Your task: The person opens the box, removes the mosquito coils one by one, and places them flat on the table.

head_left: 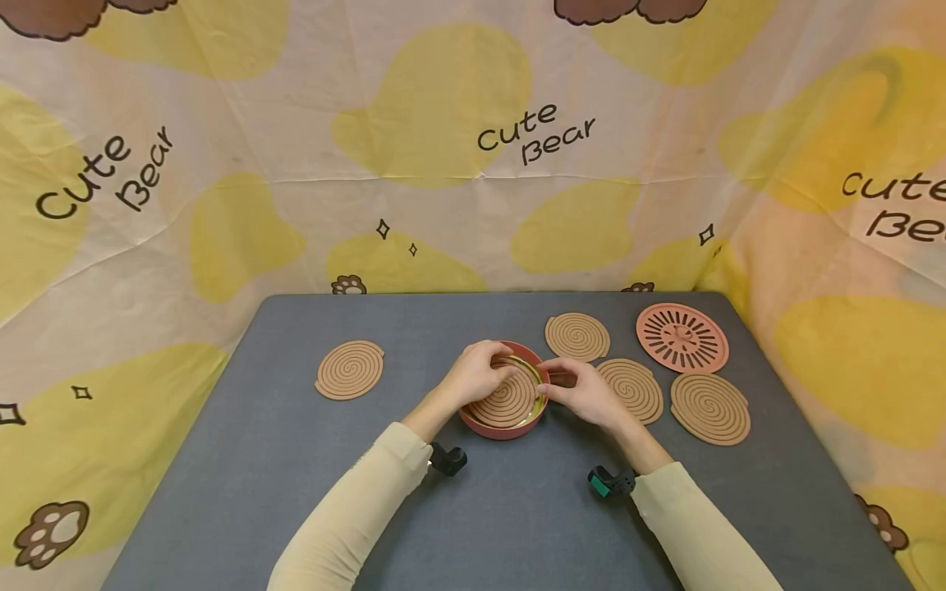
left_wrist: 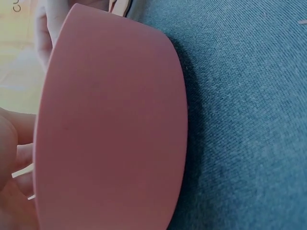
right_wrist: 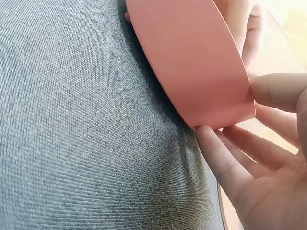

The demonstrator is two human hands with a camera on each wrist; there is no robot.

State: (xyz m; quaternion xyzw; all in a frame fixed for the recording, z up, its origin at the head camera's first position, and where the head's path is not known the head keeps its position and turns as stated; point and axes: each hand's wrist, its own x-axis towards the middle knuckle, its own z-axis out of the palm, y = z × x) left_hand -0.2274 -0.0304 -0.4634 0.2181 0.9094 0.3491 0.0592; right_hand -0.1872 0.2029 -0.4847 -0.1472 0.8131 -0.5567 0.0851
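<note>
A round pink tin (head_left: 503,433) with a gold inner rim stands on the table. Inside it lies a brown mosquito coil (head_left: 501,400). My left hand (head_left: 475,376) reaches over the tin's left and far side, bent fingers at the far rim and thumb over the coil; its grip cannot be told. On the opposite side, my right hand (head_left: 585,394) holds the rim, thumb against its top edge and fingertips along the outer wall, as the right wrist view shows. The tin's pink wall (left_wrist: 112,120) fills the left wrist view and hides most of the left fingertips.
One coil (head_left: 351,370) lies to the left. Further coils, one at the back (head_left: 578,336), one beside my right hand (head_left: 632,391) and one farther right (head_left: 711,409), lie flat. A slotted pink lid (head_left: 683,337) rests at the back right. Printed cloth (head_left: 443,139) hangs behind the table.
</note>
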